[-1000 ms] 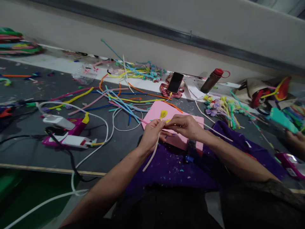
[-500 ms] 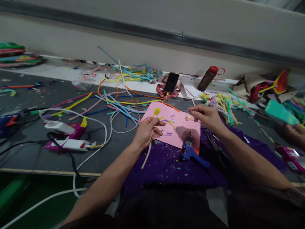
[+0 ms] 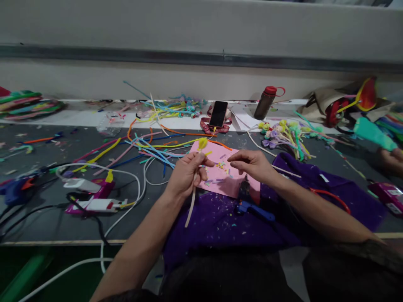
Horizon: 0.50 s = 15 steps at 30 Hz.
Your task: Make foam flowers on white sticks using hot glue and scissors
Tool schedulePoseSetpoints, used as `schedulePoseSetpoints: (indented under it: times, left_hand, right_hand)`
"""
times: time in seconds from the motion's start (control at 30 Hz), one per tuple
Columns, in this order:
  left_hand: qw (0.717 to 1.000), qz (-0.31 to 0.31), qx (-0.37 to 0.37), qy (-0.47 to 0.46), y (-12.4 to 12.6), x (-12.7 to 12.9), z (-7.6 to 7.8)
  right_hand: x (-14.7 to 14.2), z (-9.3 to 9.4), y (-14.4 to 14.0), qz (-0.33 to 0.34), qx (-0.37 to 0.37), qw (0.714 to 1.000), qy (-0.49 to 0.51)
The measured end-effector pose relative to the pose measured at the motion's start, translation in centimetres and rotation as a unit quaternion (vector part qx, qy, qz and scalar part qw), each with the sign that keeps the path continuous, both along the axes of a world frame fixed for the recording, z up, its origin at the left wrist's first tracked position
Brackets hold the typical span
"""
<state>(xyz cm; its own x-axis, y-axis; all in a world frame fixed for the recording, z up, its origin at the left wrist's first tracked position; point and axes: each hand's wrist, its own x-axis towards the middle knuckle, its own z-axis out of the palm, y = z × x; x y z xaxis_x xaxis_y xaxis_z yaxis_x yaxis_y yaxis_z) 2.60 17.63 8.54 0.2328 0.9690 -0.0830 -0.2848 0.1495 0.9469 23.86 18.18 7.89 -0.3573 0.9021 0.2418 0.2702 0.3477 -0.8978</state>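
Note:
My left hand point(image 3: 187, 174) is closed in a pinch on a pipe-cleaner flower with a yellow head point(image 3: 202, 144) and a pale stem point(image 3: 190, 209) hanging below the palm. A short yellow piece sticks out by the thumb. To the right, apart from it, my right hand point(image 3: 252, 165) hovers over the pink sheet point(image 3: 231, 189) with thumb and fingers drawn together; anything between the fingertips is too small to make out. Small purple and yellow cut bits point(image 3: 222, 165) lie on the sheet. Just below my right hand rests a blue-handled tool point(image 3: 255, 209), its front end in shadow.
Purple cloth point(image 3: 214, 226) covers the front of the table. Loose pipe cleaners point(image 3: 154, 147), a charging phone point(image 3: 218, 114), a bottle point(image 3: 265, 105) and finished bunches point(image 3: 286, 134) lie behind. Power strips and cables point(image 3: 100, 197) are at left. Another person's hand point(image 3: 390, 159) is at far right.
My right hand has moved left, closer to my left hand, and away from the small pale piece it was by. My left hand still holds the flower. The head view has shifted and levelled.

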Motion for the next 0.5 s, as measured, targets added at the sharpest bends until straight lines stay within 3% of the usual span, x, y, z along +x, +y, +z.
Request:
schedulePoseSetpoints:
  times: [0.2,0.4,0.5]
  left_hand:
    - [0.997,-0.062,-0.037,0.005,-1.8,1.2,-0.9]
    - [0.991,-0.092,-0.089,-0.032,-1.9,1.2,-1.4]
    - [0.988,-0.110,-0.103,-0.038,-1.8,1.0,-1.6]
  right_hand:
    - [-2.3,1.6,-1.1,0.019,-0.005,0.997,0.078]
    - [-2.9,1.0,-1.1,0.018,0.122,0.992,-0.033]
    - [-2.9,0.8,-1.0,0.016,0.148,0.986,-0.077]
